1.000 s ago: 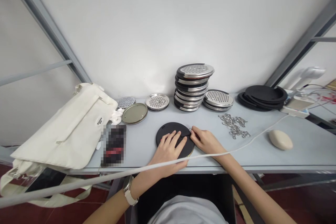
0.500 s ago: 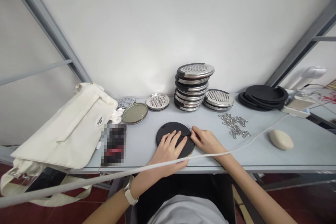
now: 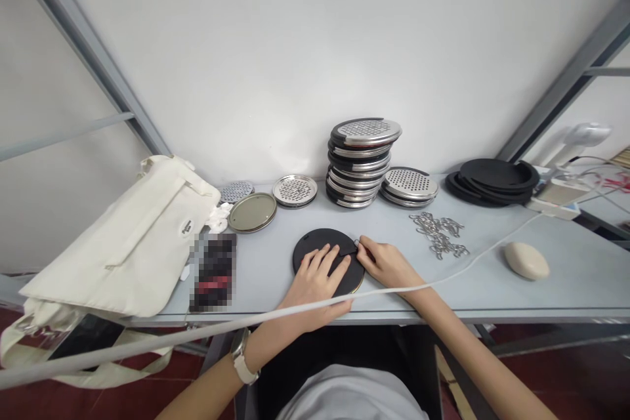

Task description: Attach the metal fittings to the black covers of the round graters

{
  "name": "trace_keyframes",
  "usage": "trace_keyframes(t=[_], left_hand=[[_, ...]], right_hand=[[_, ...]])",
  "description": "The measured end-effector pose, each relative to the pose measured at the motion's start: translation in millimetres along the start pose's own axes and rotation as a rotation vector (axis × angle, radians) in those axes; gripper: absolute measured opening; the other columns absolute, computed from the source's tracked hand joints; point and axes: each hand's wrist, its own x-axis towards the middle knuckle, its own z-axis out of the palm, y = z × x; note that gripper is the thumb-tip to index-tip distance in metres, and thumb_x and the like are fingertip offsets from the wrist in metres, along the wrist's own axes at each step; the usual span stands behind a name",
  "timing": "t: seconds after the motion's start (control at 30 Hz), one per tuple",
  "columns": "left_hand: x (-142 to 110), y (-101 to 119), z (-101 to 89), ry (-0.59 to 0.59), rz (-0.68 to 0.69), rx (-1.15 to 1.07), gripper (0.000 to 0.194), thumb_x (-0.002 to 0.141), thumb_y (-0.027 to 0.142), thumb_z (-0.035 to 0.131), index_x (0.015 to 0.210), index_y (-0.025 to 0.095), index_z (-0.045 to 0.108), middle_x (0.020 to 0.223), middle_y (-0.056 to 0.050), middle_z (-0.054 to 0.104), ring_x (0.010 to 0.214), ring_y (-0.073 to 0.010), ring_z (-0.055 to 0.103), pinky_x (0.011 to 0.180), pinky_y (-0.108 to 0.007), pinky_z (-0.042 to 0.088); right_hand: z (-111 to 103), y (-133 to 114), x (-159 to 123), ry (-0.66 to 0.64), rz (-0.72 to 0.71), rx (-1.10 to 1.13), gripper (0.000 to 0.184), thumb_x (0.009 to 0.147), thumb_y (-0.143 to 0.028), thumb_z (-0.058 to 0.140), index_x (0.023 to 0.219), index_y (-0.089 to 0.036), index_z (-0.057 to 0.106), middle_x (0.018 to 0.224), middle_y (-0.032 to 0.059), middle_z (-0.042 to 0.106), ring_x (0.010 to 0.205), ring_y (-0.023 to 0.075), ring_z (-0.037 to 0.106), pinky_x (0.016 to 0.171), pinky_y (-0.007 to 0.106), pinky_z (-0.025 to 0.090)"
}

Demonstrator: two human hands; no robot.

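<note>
A round black disc [image 3: 315, 243] with a thin gold-coloured line at its lower right edge lies near the front of the table. My left hand [image 3: 317, 282] rests flat on it, fingers spread. At the disc's right edge my right hand [image 3: 386, 264] pinches a small metal hook [image 3: 356, 243]; only a bit of its wire shows past the fingertips. Right of that hand is a loose heap of similar metal hooks [image 3: 440, 234].
Behind stand a tall stack of perforated metal discs [image 3: 361, 167], a lower stack [image 3: 409, 185] and black discs [image 3: 497, 177]. A white cable [image 3: 472, 266] crosses over my forearms. On the left lies a cream bag [image 3: 128, 243]; at right, a pale rounded object [image 3: 526, 260].
</note>
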Motion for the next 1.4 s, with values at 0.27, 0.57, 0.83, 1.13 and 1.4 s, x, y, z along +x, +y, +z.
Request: trace_keyframes(t=[0.27, 0.57, 0.83, 1.13, 1.4], left_hand=[[0.4, -0.1, -0.8, 0.01, 0.005, -0.003, 0.06, 0.086, 0.046, 0.049, 0.138, 0.017, 0.039, 0.143, -0.014, 0.039, 0.132, -0.0314, 0.034, 0.104, -0.046, 0.032], [1.1, 0.3, -2.0, 0.014, 0.008, -0.003, 0.06, 0.086, 0.045, 0.05, 0.138, 0.018, 0.039, 0.142, -0.014, 0.04, 0.131, -0.0315, 0.036, 0.103, -0.046, 0.033], [0.4, 0.5, -1.2, 0.037, 0.005, -0.01, 0.059, 0.085, 0.044, 0.05, 0.137, 0.018, 0.041, 0.142, -0.013, 0.041, 0.131, -0.0309, 0.036, 0.103, -0.046, 0.033], [0.7, 1.0, -1.1, 0.009, -0.002, -0.004, 0.06, 0.086, 0.044, 0.049, 0.138, 0.018, 0.039, 0.143, -0.013, 0.039, 0.132, -0.0314, 0.034, 0.103, -0.046, 0.032], [0.7, 0.9, -0.6, 0.01, -0.001, -0.005, 0.061, 0.085, 0.045, 0.051, 0.138, 0.017, 0.039, 0.143, -0.013, 0.039, 0.132, -0.0313, 0.034, 0.104, -0.046, 0.032]], right_hand=[[-0.1, -0.6, -0.7, 0.006, -0.001, 0.031, 0.02, 0.091, -0.027, 0.033, 0.076, -0.021, 0.045, 0.054, -0.0001, 0.055, 0.048, 0.0162, 0.055, 0.05, 0.025, 0.026], [0.6, 0.1, -0.8, 0.01, -0.005, 0.035, 0.02, 0.092, -0.027, 0.032, 0.078, -0.021, 0.045, 0.054, -0.0002, 0.054, 0.047, 0.0165, 0.054, 0.05, 0.025, 0.026], [0.8, 0.7, -1.0, -0.001, -0.006, 0.047, 0.02, 0.092, -0.028, 0.031, 0.079, -0.021, 0.045, 0.054, -0.0006, 0.053, 0.048, 0.0164, 0.053, 0.05, 0.025, 0.027], [-1.7, -1.3, -0.3, -0.01, 0.003, 0.043, 0.02, 0.092, -0.026, 0.032, 0.079, -0.021, 0.045, 0.055, 0.0, 0.054, 0.048, 0.0166, 0.054, 0.051, 0.025, 0.027], [-2.4, -1.3, -0.5, -0.021, 0.008, 0.042, 0.02, 0.092, -0.026, 0.032, 0.08, -0.021, 0.047, 0.056, 0.0012, 0.057, 0.049, 0.0171, 0.055, 0.051, 0.025, 0.028]])
